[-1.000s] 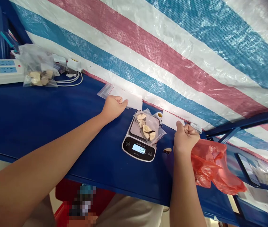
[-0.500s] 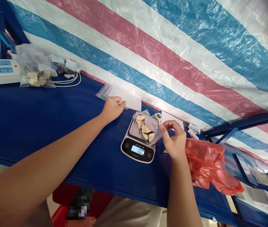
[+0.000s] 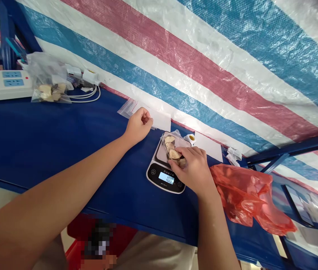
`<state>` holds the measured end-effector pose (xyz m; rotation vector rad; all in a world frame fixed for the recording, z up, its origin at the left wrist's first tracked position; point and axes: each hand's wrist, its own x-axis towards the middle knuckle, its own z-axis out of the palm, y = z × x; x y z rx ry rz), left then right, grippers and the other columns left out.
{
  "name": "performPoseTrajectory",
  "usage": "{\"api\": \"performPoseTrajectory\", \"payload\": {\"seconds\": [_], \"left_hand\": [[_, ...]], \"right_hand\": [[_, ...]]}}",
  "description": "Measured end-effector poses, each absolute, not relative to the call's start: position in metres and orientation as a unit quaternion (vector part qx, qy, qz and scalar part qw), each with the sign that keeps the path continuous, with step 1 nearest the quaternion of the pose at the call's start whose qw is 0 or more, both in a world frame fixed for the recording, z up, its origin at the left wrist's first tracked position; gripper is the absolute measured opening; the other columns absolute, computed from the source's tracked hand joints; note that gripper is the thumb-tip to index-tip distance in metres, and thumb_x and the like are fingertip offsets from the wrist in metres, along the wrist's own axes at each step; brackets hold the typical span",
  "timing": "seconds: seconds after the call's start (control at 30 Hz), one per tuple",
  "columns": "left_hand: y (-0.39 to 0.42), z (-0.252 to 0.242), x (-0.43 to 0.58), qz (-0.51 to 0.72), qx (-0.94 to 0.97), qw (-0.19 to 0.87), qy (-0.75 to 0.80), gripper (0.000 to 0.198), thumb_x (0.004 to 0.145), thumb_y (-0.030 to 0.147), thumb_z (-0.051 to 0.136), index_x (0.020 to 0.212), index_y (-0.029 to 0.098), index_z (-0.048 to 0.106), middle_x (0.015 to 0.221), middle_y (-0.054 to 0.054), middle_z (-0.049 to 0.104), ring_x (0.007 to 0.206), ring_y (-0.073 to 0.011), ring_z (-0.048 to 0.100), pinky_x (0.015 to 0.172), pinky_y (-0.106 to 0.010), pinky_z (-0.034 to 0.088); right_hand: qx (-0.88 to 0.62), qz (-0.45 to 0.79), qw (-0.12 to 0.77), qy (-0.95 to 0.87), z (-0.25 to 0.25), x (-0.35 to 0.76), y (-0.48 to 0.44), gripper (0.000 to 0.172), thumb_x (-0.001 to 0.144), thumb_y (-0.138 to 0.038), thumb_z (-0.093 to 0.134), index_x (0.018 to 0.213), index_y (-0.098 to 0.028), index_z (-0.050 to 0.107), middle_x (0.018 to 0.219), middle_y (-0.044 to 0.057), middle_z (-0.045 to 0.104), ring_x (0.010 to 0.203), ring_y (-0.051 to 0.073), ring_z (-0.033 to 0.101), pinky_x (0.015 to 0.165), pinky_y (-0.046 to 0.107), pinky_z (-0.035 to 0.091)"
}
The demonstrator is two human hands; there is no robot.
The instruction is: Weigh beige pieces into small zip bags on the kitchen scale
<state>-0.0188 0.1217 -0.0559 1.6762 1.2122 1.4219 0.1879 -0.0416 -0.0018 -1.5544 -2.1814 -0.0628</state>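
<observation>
A digital kitchen scale (image 3: pixel 164 179) stands on the blue table (image 3: pixel 49 150), its lit display showing a blurred reading. On its pan lies a transparent plastic bag (image 3: pixel 177 139) holding pale, brown-edged chunks (image 3: pixel 174 154). My right hand (image 3: pixel 192 169) is over the pan, its fingers closed on the chunks at the bag's mouth. My left hand (image 3: pixel 138 126) is curled into a loose fist holding nothing. It rests beside a white paper sheet (image 3: pixel 160 119) and a small transparent zip bag (image 3: pixel 125 108).
A second bag of chunks (image 3: pixel 49 84) lies by a white power strip (image 3: pixel 4 83) and coiled white cables (image 3: pixel 87 96) at the back left. A white paper (image 3: pixel 208 147) lies behind the scale, and a red plastic bag (image 3: pixel 248 197) sits at the right. Striped tarpaulin (image 3: pixel 192 75) hangs behind.
My right hand has moved from the scale's right side onto the chunks on the pan. The loose chunk on the table no longer shows, and the scale's reading has risen. My left hand has barely moved.
</observation>
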Motion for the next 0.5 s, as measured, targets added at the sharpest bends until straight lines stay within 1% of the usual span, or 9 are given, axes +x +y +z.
{"api": "performPoseTrajectory", "payload": {"seconds": [0.07,0.1,0.2,0.27,0.3,0.37,0.43,0.5], "left_hand": [[0.118,-0.055,-0.019,0.531,0.647,0.297,0.458,0.013,0.082,0.021,0.062,0.086,0.023,0.05,0.071,0.003,0.053,0.065,-0.0141,0.05,0.068,-0.032,0.043],[0.115,-0.053,-0.019,0.529,0.656,0.286,0.455,0.012,0.083,0.022,0.062,0.088,0.023,0.051,0.074,0.002,0.055,0.068,-0.0146,0.052,0.069,-0.032,0.043],[0.098,-0.042,-0.02,0.526,0.706,0.237,0.411,0.011,0.087,0.027,0.061,0.093,0.022,0.053,0.088,-0.002,0.063,0.081,-0.0174,0.059,0.075,-0.033,0.047],[0.082,-0.03,-0.018,0.504,0.769,0.204,0.338,0.016,0.09,0.032,0.062,0.101,0.022,0.056,0.1,-0.006,0.067,0.096,-0.0211,0.062,0.086,-0.037,0.049],[0.074,-0.023,-0.016,0.474,0.808,0.194,0.29,0.023,0.091,0.035,0.063,0.108,0.022,0.058,0.108,-0.008,0.068,0.105,-0.0234,0.063,0.094,-0.04,0.049],[0.059,-0.01,-0.007,0.376,0.885,0.188,0.202,0.048,0.086,0.045,0.072,0.127,0.024,0.058,0.131,-0.012,0.066,0.127,-0.0292,0.058,0.111,-0.048,0.042],[0.05,-0.001,0.007,0.267,0.934,0.185,0.149,0.082,0.075,0.055,0.082,0.145,0.028,0.051,0.153,-0.015,0.054,0.146,-0.0362,0.045,0.124,-0.06,0.027],[0.049,0.004,0.025,0.187,0.958,0.176,0.127,0.107,0.064,0.059,0.088,0.156,0.029,0.042,0.165,-0.015,0.043,0.157,-0.0407,0.031,0.127,-0.067,0.014]], "right_hand": [[-0.559,0.024,0.283,-0.779,-0.001,0.189,-0.041,0.015,0.095,-0.034,0.071,0.106,-0.024,0.071,0.099,0.005,0.077,0.094,0.026,0.068,0.093,0.045,0.047],[-0.563,0.048,0.324,-0.759,-0.001,0.191,-0.04,0.015,0.096,-0.036,0.069,0.106,-0.024,0.072,0.099,0.005,0.077,0.092,0.024,0.069,0.09,0.042,0.049],[-0.598,0.088,0.478,-0.637,0.0,0.204,-0.036,0.026,0.096,-0.046,0.07,0.109,-0.022,0.071,0.104,0.007,0.076,0.088,0.021,0.071,0.082,0.037,0.056],[-0.615,0.091,0.565,-0.543,0.0,0.216,-0.032,0.036,0.09,-0.052,0.075,0.107,-0.021,0.068,0.102,0.007,0.075,0.081,0.02,0.071,0.075,0.036,0.058],[-0.619,0.093,0.594,-0.505,0.0,0.221,-0.029,0.042,0.086,-0.056,0.078,0.104,-0.021,0.066,0.1,0.007,0.074,0.076,0.019,0.07,0.071,0.035,0.058],[-0.629,0.099,0.623,-0.454,0.001,0.231,-0.025,0.051,0.077,-0.062,0.083,0.099,-0.021,0.061,0.093,0.005,0.072,0.069,0.017,0.068,0.064,0.032,0.056],[-0.636,0.103,0.635,-0.425,0.001,0.238,-0.022,0.057,0.071,-0.066,0.085,0.096,-0.022,0.058,0.089,0.003,0.071,0.066,0.015,0.066,0.061,0.03,0.054],[-0.634,0.12,0.643,-0.412,0.002,0.241,-0.021,0.06,0.066,-0.067,0.087,0.094,-0.022,0.058,0.085,0.001,0.07,0.064,0.014,0.063,0.06,0.029,0.053]]}}
